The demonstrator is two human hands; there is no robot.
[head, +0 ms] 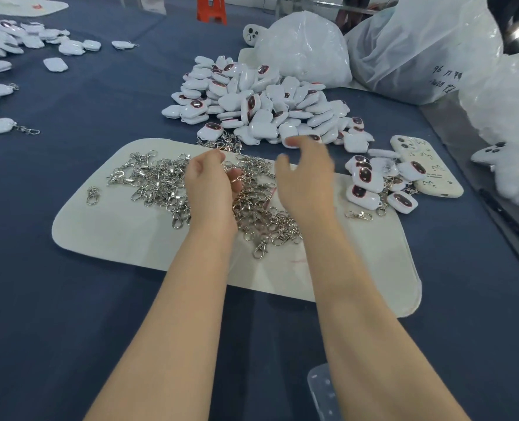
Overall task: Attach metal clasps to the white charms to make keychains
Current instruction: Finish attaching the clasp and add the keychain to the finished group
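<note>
Clasps (161,183) beneath left hand (209,183)

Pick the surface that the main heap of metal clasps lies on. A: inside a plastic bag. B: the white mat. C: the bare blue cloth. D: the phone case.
B: the metal clasps are heaped on the white mat spread over the blue cloth.

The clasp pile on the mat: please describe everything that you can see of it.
The clasp pile is a tangled heap of shiny silver clasps with rings and short chains, lying spread on the white mat. A few lie apart at its edges. The left hand curls into its middle; whether it grips any is unclear.
</note>
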